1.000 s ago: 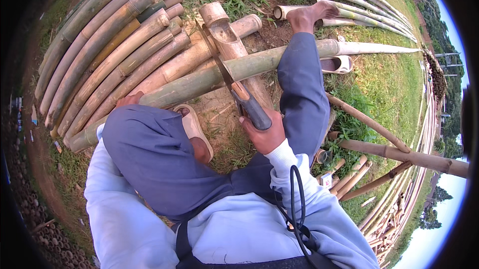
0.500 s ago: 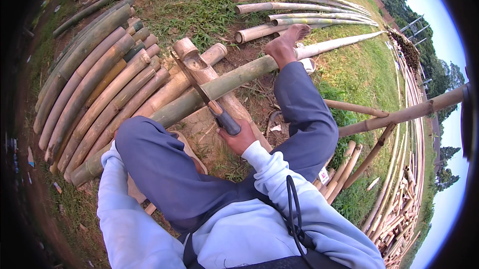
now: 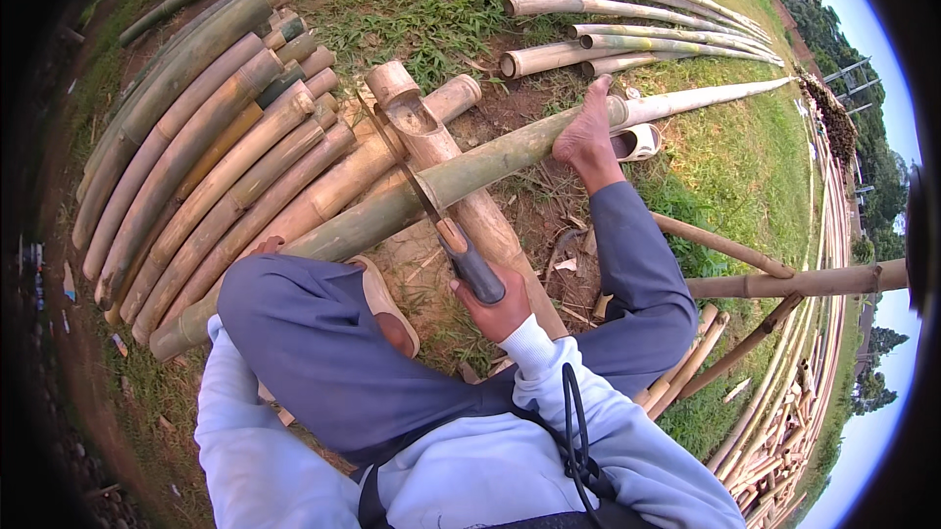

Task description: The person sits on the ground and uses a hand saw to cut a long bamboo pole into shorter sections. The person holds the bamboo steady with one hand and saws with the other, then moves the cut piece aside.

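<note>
On open grass point(image 3: 431, 0), a stack of bamboo poles point(image 3: 196, 156) lies at left, more poles point(image 3: 627, 14) lie beyond, and a rail point(image 3: 784, 284) crosses at right. One long green pole point(image 3: 510, 151) rests slantwise across a thick notched bamboo block point(image 3: 431, 142), its near end running under the person's left knee point(image 3: 294, 323). A bare right foot point(image 3: 588, 132) presses on the pole's far stretch; a sandal point(image 3: 637, 142) lies just beside it. The right hand point(image 3: 500, 308) is closed around the dark handle of a knife point(image 3: 461, 254), whose blade meets the pole just where it crosses the block. The left hand is hidden behind the knee; its state cannot be told.

Judgement: the cut is under way at the supported point. To do it well, keep foot and knee bearing down so the pole cannot roll, hold the blade square to the pole over the block, and keep the foot well clear of the edge's line.
</note>
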Available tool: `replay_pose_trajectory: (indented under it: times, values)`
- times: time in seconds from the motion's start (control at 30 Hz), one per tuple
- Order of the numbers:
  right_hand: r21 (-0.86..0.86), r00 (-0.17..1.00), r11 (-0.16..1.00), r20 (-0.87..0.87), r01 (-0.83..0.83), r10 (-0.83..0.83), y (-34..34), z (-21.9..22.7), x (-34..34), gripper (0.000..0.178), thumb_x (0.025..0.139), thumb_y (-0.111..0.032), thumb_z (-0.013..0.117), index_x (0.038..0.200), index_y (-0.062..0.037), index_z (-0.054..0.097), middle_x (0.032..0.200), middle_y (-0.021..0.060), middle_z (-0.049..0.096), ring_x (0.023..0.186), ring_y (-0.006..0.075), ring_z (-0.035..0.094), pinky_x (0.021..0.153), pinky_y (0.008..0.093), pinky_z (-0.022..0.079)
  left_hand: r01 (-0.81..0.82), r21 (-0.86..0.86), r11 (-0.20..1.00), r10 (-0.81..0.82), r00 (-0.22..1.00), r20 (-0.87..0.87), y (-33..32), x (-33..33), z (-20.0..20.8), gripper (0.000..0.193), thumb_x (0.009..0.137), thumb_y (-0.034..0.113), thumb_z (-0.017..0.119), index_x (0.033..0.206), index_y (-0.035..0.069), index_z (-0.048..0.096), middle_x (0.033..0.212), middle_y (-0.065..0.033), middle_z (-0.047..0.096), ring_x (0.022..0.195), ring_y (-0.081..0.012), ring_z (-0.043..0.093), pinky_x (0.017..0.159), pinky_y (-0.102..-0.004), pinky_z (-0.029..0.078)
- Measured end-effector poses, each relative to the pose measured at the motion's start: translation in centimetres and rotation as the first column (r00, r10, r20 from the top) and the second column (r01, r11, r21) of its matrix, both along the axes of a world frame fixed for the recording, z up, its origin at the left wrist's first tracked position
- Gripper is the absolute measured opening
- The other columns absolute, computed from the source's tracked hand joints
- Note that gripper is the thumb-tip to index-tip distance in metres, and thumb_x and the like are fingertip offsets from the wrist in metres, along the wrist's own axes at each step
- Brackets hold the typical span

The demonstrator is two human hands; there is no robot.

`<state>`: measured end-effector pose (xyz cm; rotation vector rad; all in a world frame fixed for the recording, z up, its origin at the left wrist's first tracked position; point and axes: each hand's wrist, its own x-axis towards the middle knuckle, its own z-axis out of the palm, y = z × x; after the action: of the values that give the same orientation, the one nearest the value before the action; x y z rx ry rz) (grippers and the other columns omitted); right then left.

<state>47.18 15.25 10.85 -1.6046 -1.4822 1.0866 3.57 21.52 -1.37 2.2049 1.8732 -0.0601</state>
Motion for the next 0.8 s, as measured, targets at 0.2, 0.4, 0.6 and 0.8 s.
replay_pose_trajectory:
  times: [0.2, 0.4, 0.6, 0.8]
  values:
    - [0.066, 0.999, 0.997, -0.045, 0.028, -0.025, -1.7, -2.2, 1.2, 0.02, 0.088, -0.011, 0.078, 0.101, 0.0006, 0.068, 0.074, 0.0153, 0.067, 0.066, 0.0227, 0.067, 0.066, 0.0351, 0.052, -0.006, -0.02, 1.0, 0.006, 1.0, -0.001, -0.3, 0.3, 0.1, 0.036, 0.093, 0.032, 0.059, 0.121, 0.009, 0.056, 0.112, -0.0206, 0.07, 0.104, -0.0424, 0.068, 0.086, -0.0536, 0.052]
    - [0.107, 1.0, 0.994, -0.026, 0.016, -0.013, -1.8, -3.0, 1.9, 0.018, 0.088, -0.011, 0.078, 0.095, 0.0014, 0.067, 0.072, 0.0137, 0.065, 0.063, 0.0218, 0.065, 0.064, 0.0347, 0.051, -0.012, -0.019, 1.0, 0.012, 1.0, -0.003, 0.5, 0.8, -0.2, 0.036, 0.093, 0.031, 0.059, 0.121, 0.009, 0.056, 0.112, -0.0205, 0.07, 0.104, -0.0425, 0.068, 0.086, -0.0535, 0.052]
    - [0.123, 0.997, 0.991, -0.068, 0.054, -0.046, -0.5, -2.4, 1.2, 0.017, 0.088, -0.009, 0.076, 0.099, 0.0016, 0.069, 0.076, 0.0096, 0.068, 0.068, 0.0145, 0.064, 0.066, 0.0318, 0.051, -0.021, 0.038, 0.999, 0.021, 1.0, 0.01, 1.6, 0.6, -0.3, 0.036, 0.093, 0.031, 0.058, 0.121, 0.009, 0.056, 0.112, -0.0204, 0.07, 0.104, -0.0425, 0.068, 0.086, -0.0534, 0.052]
    - [0.129, 0.993, 0.99, -0.112, 0.058, -0.043, 1.9, -3.1, -0.1, 0.022, 0.089, -0.008, 0.075, 0.108, 0.0021, 0.07, 0.079, 0.0063, 0.068, 0.073, 0.0102, 0.062, 0.069, 0.0295, 0.052, -0.004, 0.115, 0.993, 0.001, 1.0, 0.021, 3.8, 0.4, -0.7, 0.035, 0.094, 0.029, 0.057, 0.122, 0.009, 0.056, 0.112, -0.0201, 0.069, 0.103, -0.0427, 0.068, 0.086, -0.0529, 0.052]
